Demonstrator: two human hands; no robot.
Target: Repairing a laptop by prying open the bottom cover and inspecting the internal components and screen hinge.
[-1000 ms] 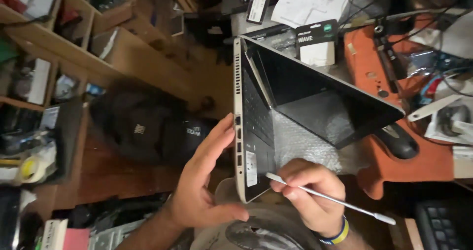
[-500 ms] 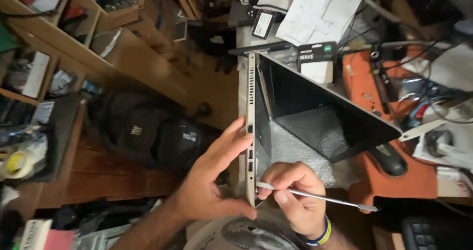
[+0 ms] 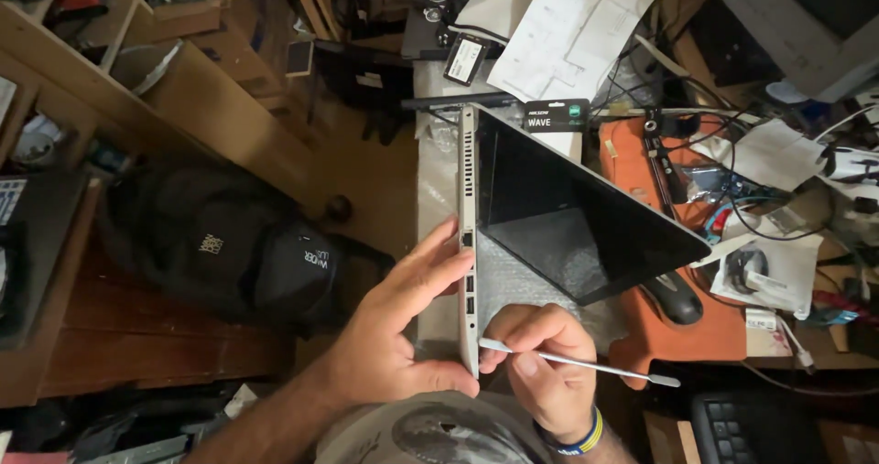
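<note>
At the middle of the head view, a silver laptop [image 3: 469,244] stands on its side edge over a sheet of bubble wrap [image 3: 513,285] on the cluttered counter [image 3: 435,189], its dark screen [image 3: 572,208] swung open to the right like a half-open book. The left hand [image 3: 398,336] clasps the laptop's base from the left: fingers lie flat along the port side, the thumb curls under the near corner, so the hand is closed around the edge. The right hand [image 3: 540,363] is curled tight around a thin metal pry tool [image 3: 577,363], held like a pen; the tool's flat tip touches the near end of the base just beside the left thumb, and its far end points right, over an orange mat [image 3: 705,336]. A blue and yellow wristband [image 3: 572,437] circles the right wrist.

A black computer mouse [image 3: 676,299] rests on the mat near the screen's corner. Cables and papers crowd the counter's right side, and a white printed sheet [image 3: 577,34] lies beyond the laptop. On the floor to the left sits a black backpack [image 3: 220,253], next to wooden shelving [image 3: 110,89].
</note>
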